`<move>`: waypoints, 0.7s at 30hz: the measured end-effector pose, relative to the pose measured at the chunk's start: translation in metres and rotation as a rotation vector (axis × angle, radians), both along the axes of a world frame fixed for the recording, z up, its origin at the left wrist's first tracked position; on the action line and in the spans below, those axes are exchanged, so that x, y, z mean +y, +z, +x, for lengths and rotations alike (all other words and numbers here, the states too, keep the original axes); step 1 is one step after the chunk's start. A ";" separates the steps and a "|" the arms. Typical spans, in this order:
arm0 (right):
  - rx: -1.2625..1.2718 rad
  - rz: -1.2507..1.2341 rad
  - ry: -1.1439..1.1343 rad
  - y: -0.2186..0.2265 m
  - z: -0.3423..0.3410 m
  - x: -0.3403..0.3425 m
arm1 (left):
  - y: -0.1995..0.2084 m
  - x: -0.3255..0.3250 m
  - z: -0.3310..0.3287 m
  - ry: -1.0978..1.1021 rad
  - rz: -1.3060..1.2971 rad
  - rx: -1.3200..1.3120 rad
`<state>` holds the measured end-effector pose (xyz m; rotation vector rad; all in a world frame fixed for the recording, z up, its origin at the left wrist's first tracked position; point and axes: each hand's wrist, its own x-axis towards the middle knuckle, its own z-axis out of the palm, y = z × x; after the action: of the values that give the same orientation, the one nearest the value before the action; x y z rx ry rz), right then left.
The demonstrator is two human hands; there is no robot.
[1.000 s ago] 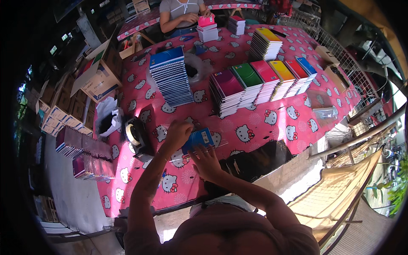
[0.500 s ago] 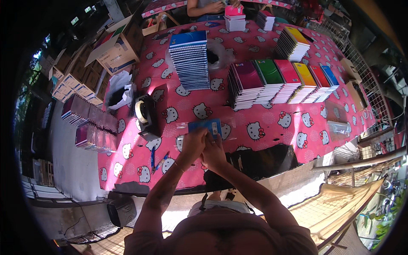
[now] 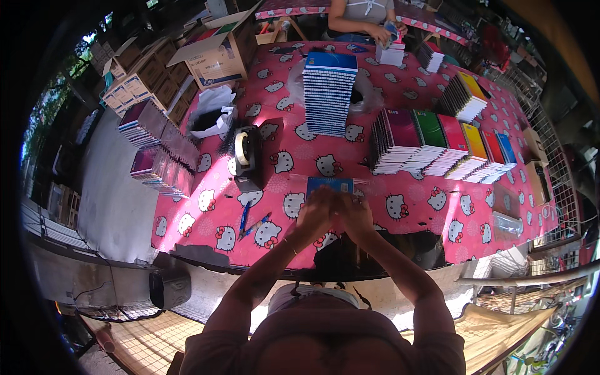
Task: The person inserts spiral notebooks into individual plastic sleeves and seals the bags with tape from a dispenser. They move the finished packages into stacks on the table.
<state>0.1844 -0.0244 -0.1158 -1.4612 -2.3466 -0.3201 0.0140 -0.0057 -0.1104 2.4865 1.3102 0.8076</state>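
Note:
A blue notebook (image 3: 330, 184) lies on the pink patterned tablecloth in front of me, with thin clear plastic showing around it. Over its near part, my left hand (image 3: 317, 209) and my right hand (image 3: 354, 217) are close together, side by side. The fingers of both curl inward and are slightly blurred. What they pinch at the notebook's near edge is hidden beneath them. A black tape dispenser (image 3: 248, 164) with a pale roll stands to the left, and a slim blue tool (image 3: 244, 216) lies nearer to me.
Beyond the notebook rises a tall stack of blue notebooks (image 3: 331, 94). Coloured notebook stacks (image 3: 431, 134) stand to the right, wrapped bundles (image 3: 156, 172) at the left edge. Cardboard boxes (image 3: 215, 59) fill the far left. Across the table, a person (image 3: 362, 19) handles a notebook.
My view has shifted, so the table appears farther right. My hands have moved slightly apart from their clasped position over the notebook. The person opposite now handles a blue item instead of a pink one.

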 end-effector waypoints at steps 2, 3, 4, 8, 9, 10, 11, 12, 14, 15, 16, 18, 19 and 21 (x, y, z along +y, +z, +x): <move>-0.024 -0.024 -0.013 -0.003 0.005 0.000 | 0.007 -0.021 -0.015 0.118 0.106 0.165; -0.033 -0.043 -0.012 0.001 0.005 -0.001 | 0.011 -0.028 -0.027 0.189 0.163 0.244; -0.038 -0.059 -0.007 0.005 0.003 -0.001 | 0.007 -0.029 -0.050 0.281 0.132 0.284; 0.028 0.026 0.042 0.014 0.006 -0.003 | 0.009 0.028 -0.152 0.684 0.160 -0.235; 0.041 0.045 0.056 0.013 0.008 -0.003 | 0.017 0.044 -0.170 0.790 0.101 -0.389; 0.069 0.067 0.120 0.015 -0.006 -0.001 | 0.001 0.054 -0.222 0.805 -0.186 -0.644; 0.062 0.051 0.105 0.012 -0.003 -0.001 | 0.006 0.064 -0.225 0.737 -0.406 -0.774; 0.053 0.038 0.085 0.012 0.002 -0.002 | 0.018 0.071 -0.224 0.652 -0.627 -0.898; 0.052 0.027 0.083 0.013 0.002 -0.003 | 0.022 0.071 -0.226 0.521 -0.778 -1.044; 0.051 0.025 0.070 0.012 0.005 -0.004 | 0.021 0.066 -0.215 0.544 -0.681 -1.132; 0.048 0.023 0.050 0.012 0.010 -0.005 | 0.018 0.054 -0.193 0.561 -0.585 -1.217; 0.069 0.030 0.056 0.014 0.014 -0.005 | 0.006 0.033 -0.167 0.763 -0.611 -1.449; 0.086 0.039 0.092 0.018 0.009 -0.003 | -0.008 0.032 -0.179 0.771 -0.487 -1.295; 0.127 0.022 0.186 0.023 -0.003 0.001 | -0.039 0.023 -0.217 0.796 -0.261 -0.968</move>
<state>0.1817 -0.0232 -0.0928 -1.2048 -2.3456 -0.1975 -0.2026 0.0175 -0.1495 1.0025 1.7500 1.5690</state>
